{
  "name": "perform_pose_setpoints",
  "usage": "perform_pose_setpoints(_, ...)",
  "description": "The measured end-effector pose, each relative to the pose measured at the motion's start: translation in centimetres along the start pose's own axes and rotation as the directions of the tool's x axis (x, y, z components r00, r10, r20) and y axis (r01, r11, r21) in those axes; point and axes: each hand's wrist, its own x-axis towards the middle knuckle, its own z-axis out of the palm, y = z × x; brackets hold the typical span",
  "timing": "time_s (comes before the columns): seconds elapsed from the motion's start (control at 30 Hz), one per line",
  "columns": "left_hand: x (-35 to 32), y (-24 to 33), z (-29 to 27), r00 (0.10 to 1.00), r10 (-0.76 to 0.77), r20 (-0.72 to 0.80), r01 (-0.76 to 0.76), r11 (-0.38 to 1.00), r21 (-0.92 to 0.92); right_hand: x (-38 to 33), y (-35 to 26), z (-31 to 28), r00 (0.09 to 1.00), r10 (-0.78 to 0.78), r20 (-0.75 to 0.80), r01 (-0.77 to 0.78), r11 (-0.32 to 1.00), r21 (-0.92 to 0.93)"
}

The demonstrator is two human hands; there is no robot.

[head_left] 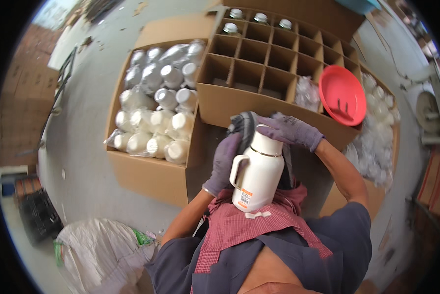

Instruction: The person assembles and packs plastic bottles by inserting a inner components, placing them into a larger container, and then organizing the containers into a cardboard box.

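A white vacuum jug [261, 171] with a side handle, a metal ring below its top and an orange-and-white label stands tilted against my lap. My right hand [293, 131], in a purple-grey glove, closes over the jug's top from the right. On the handle side is my gloved left hand [224, 164], its fingers stretched forward beside the jug; the fingertips are partly hidden. Dark grey striped fabric [244, 128] shows just behind the jug and near both hands; I cannot make out what it belongs to. A red checked apron [259, 223] covers my lap.
Ahead stands a divided carton [244, 100] with several silver-capped items in its far cells. A red basin [341, 93] rests on its right corner. To the left, an open carton [146, 171] holds bagged white and silver pieces. Another carton [395, 142] of bagged pieces is right; a white sack [100, 250] lies lower left.
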Motion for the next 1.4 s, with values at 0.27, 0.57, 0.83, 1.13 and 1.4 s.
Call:
perform_pose_setpoints(0.27,-1.4,1.9,-4.8,0.846,-0.395,0.358,0.53,0.693,-0.489,-5.8,-2.1,-2.9,0.958,0.285,-0.011,-0.26,0.887,0.381)
perform_pose_setpoints(0.57,1.1,8.3,-3.7,0.669,-0.436,0.602,0.724,0.566,-0.395,-5.5,-2.2,0.3,0.879,0.087,-0.468,0.196,0.829,0.523)
perform_pose_setpoints(0.83,0.3,11.1,-2.6,0.704,-0.38,0.6,0.637,0.711,-0.297,-8.2,-8.5,-2.3,0.809,0.543,-0.224,-0.556,0.831,0.006)
perform_pose_setpoints(1.13,-0.5,10.9,-3.6,0.653,-0.409,0.637,0.731,0.561,-0.389,-11.7,-2.8,-2.5,0.891,0.453,-0.026,-0.299,0.629,0.718)
perform_pose_setpoints(1.4,-0.3,11.6,-2.3,0.741,-0.232,0.63,0.493,0.825,-0.275,-8.2,-2.4,4.8,0.811,0.29,-0.509,0.191,0.691,0.697)
